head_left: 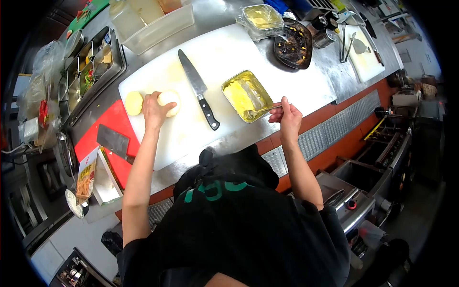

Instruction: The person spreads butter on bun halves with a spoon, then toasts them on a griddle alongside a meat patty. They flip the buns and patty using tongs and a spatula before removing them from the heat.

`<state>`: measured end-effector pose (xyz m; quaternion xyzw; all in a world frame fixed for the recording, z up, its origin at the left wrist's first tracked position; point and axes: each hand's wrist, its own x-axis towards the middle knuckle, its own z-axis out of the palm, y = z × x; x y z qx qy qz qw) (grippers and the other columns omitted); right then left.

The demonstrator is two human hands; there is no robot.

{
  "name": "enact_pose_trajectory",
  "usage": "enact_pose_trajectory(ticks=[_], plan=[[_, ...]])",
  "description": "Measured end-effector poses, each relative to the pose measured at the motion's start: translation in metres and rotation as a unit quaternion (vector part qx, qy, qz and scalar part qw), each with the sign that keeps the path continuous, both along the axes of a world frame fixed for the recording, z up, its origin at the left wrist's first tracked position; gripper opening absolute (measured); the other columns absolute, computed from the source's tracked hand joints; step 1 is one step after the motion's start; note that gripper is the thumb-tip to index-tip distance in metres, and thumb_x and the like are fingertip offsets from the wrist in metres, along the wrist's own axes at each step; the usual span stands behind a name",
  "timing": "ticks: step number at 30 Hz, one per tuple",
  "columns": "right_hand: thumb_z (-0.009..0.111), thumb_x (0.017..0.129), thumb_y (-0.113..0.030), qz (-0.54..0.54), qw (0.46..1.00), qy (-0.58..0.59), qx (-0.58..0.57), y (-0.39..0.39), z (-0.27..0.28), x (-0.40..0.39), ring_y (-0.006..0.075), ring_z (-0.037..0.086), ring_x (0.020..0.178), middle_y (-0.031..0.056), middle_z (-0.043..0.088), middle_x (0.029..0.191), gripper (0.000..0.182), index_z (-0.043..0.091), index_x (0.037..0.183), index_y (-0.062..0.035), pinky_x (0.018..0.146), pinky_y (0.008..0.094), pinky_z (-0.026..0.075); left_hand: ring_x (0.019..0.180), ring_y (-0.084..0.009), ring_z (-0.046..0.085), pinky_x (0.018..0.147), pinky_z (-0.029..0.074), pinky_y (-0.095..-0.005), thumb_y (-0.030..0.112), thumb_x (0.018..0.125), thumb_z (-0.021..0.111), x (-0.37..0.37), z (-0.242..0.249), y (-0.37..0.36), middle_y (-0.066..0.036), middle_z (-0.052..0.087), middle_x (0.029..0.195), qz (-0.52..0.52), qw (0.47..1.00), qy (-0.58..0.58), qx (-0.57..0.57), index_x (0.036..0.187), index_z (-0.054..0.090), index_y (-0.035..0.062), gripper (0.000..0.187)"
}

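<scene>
My left hand (154, 111) rests on the white cutting board (191, 141), its fingers curled round the edge of a pale round bun half (169, 101). Just left of it lies a yellower round bun half (134, 103). In my right hand (288, 117), thumb and fingers pinch the handle of a spoon (256, 113). The spoon's bowl end dips into the near side of a square metal tin (264, 92), which holds a soft yellow spread (239, 95). Between the hands, a chef's knife (196, 79) lies flat with its black handle toward me.
On the left are a red cutting board (117, 119) with a cleaver (113, 140), an opened carton (95, 177) and metal trays of ingredients (88, 71). Behind stand a plastic tub (160, 33), a wrapped yellow container (260, 18) and a dark, scorched-looking pan (293, 44).
</scene>
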<state>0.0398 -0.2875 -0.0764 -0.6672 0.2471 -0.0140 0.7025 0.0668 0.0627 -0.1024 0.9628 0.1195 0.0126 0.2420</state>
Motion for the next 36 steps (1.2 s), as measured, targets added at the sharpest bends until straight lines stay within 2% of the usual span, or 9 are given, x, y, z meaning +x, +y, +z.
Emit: enact_pose_trajectory(ticks=[5,7,10,12,17,20,22,23,36], plan=[[0.048,0.093,-0.029,-0.004,0.997,0.041,0.07,-0.006,-0.009,0.001,0.0112,0.056,0.049,0.0059,0.059,0.061,0.034,0.059,0.083,0.0011,0.048,0.024,0.051,0.086,-0.0281,0.061,0.074,0.05,-0.0337,0.016,0.066,0.078,-0.017,0.003,-0.011,-0.019,0.06,0.098,0.083,0.967,0.071,-0.231,0.108,0.054,-0.002,0.052],[0.047,0.094,-0.03,0.005,0.986,0.074,0.152,-0.01,-0.014,0.005,0.0118,0.057,0.052,0.0061,0.06,0.063,0.033,0.058,0.086,0.0008,0.051,0.0241,0.052,0.088,-0.0283,0.063,0.074,0.052,-0.0337,0.012,0.075,0.071,-0.026,-0.006,-0.016,-0.019,0.059,0.104,0.155,0.812,-0.022,-0.562,0.111,0.049,-0.0013,0.044],[0.044,0.095,-0.03,0.014,0.943,0.107,0.314,-0.025,-0.035,0.011,0.0119,0.058,0.055,0.0057,0.06,0.065,0.034,0.057,0.087,0.0006,0.052,0.0244,0.052,0.094,-0.0321,0.062,0.077,0.053,-0.0375,0.006,0.08,0.064,-0.042,0.021,-0.026,-0.02,0.059,0.105,0.13,0.658,0.027,-0.742,0.116,0.044,-0.0012,0.042],[0.043,0.096,-0.03,0.039,0.934,0.069,0.349,-0.021,-0.027,0.009,0.0118,0.058,0.055,0.0057,0.061,0.066,0.034,0.056,0.088,0.0007,0.053,0.0245,0.052,0.105,-0.0387,0.056,0.083,0.051,-0.0451,0.011,0.084,0.061,-0.051,0.011,-0.022,-0.023,0.055,0.113,0.096,0.64,0.048,-0.761,0.124,0.041,0.0025,0.046],[0.037,0.098,-0.025,0.122,0.941,-0.137,0.285,0.03,0.058,-0.005,0.0133,0.059,0.059,0.0094,0.061,0.072,0.033,0.054,0.091,0.0026,0.058,0.0252,0.052,0.123,-0.0433,0.038,0.098,0.035,-0.056,0.041,0.095,0.033,-0.063,0.061,-0.051,-0.026,0.037,0.133,0.006,0.289,0.066,-0.955,0.14,0.027,0.0155,0.052],[0.035,0.098,-0.023,0.164,0.938,-0.25,0.177,0.059,0.076,-0.014,0.0164,0.06,0.062,0.0132,0.06,0.073,0.034,0.053,0.091,0.0058,0.059,0.0271,0.052,0.124,-0.0428,0.036,0.099,0.032,-0.0571,0.043,0.097,0.023,-0.065,0.068,-0.062,-0.023,0.036,0.136,0.036,0.34,0.072,-0.937,0.141,0.025,0.0131,0.053],[0.033,0.099,-0.019,-0.02,0.898,-0.194,0.394,0.091,0.093,-0.027,0.0196,0.061,0.064,0.0168,0.059,0.075,0.034,0.052,0.092,0.0088,0.061,0.0287,0.052,0.123,-0.0412,0.038,0.099,0.033,-0.057,0.044,0.096,0.026,-0.065,0.079,-0.07,-0.02,0.038,0.135,0.045,0.279,0.063,-0.957,0.139,0.027,0.0102,0.055],[0.033,0.098,-0.015,0.235,0.898,-0.369,0.049,0.066,0.066,-0.016,0.021,0.061,0.066,0.0181,0.059,0.078,0.032,0.052,0.092,0.0096,0.062,0.03,0.052,0.123,-0.04,0.038,0.099,0.033,-0.057,0.046,0.095,0.028,-0.065,0.084,-0.072,-0.019,0.039,0.134,0.048,0.321,0.064,-0.944,0.138,0.028,0.0091,0.057],[0.038,0.095,-0.013,0.233,0.791,-0.516,-0.233,0.092,0.094,-0.018,0.0194,0.061,0.062,0.0171,0.063,0.074,0.027,0.056,0.091,0.0063,0.058,0.0261,0.046,0.123,-0.033,0.04,0.1,0.035,-0.0542,0.053,0.09,0.035,-0.055,0.094,-0.077,-0.014,0.041,0.133,0.054,0.342,0.036,-0.937,0.134,0.033,0.0075,0.063]])
